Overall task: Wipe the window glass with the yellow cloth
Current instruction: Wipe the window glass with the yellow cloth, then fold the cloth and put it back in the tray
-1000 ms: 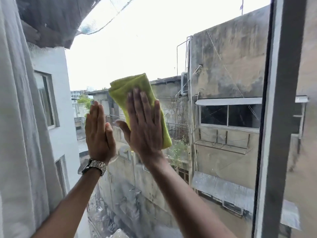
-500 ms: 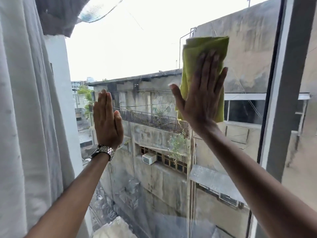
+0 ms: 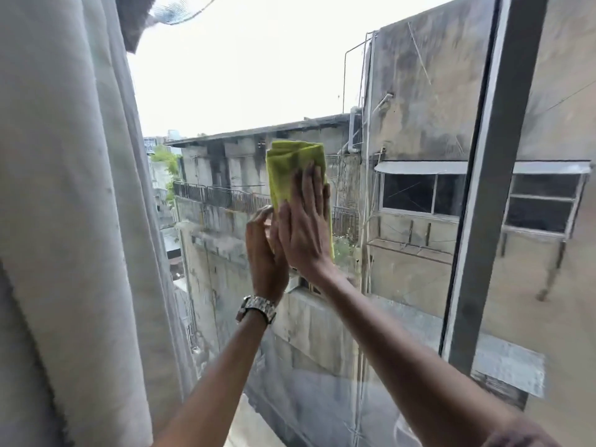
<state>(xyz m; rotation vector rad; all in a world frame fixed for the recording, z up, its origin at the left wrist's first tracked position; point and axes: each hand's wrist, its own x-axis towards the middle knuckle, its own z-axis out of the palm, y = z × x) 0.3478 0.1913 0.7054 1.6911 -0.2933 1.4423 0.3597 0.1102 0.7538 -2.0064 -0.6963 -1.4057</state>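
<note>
The folded yellow cloth (image 3: 290, 166) lies flat against the window glass (image 3: 245, 75) near the middle of the pane. My right hand (image 3: 306, 227) presses it to the glass with fingers stretched out over its lower half. My left hand (image 3: 264, 253), with a metal watch on the wrist, rests on the glass just to the left, its fingers partly behind my right hand and touching the cloth's lower left edge. The cloth's bottom part is hidden under my right hand.
A pale curtain (image 3: 74, 221) hangs along the left side and covers the pane's left edge. A dark vertical window frame (image 3: 483, 204) bounds the pane on the right. Concrete buildings show through the glass.
My right hand slid the cloth from the upper right of the pane down and left to the middle. It now lies right beside my left hand, which stayed on the glass.
</note>
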